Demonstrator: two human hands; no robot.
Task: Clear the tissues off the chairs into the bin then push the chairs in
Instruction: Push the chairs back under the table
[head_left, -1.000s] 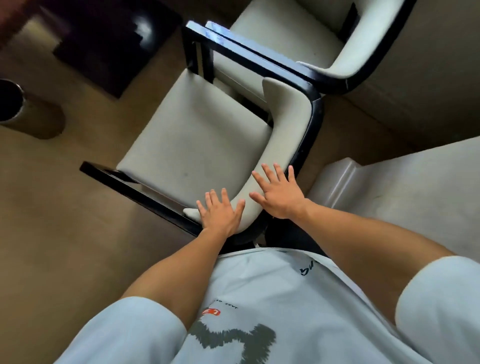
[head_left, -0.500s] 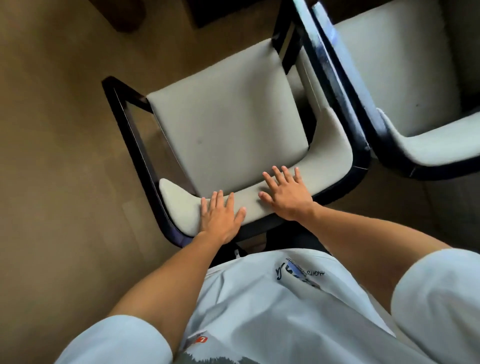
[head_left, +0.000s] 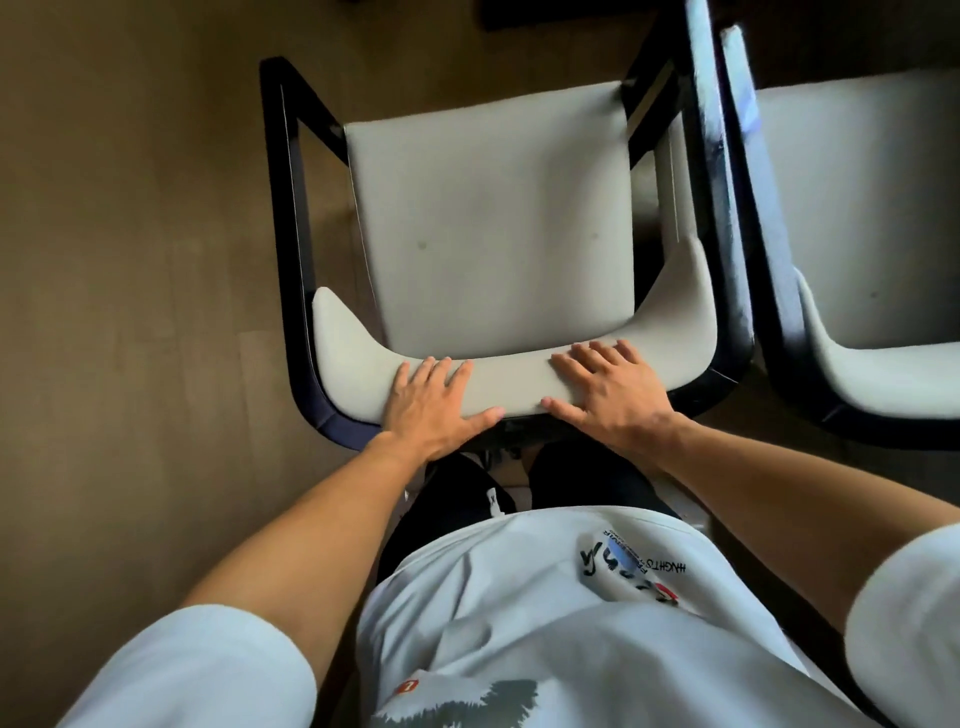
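Note:
A cream-cushioned chair (head_left: 488, 228) with a black frame stands directly below me, its bare seat facing away. My left hand (head_left: 431, 405) lies flat on the left part of the curved backrest, fingers straight. My right hand (head_left: 608, 389) presses flat on the right part of the same backrest, fingers spread. No tissue shows on this seat. The bin is out of view.
A second chair (head_left: 862, 218) of the same kind stands close on the right, its black arm almost against the first chair's arm. Brown floor (head_left: 130, 312) stretches to the left. My legs and white shirt fill the bottom of the view.
The chair has swung round from slanting to square in front of me and sits closer to the right-hand chair. Both hands stayed flat on the backrest. The bin left the view.

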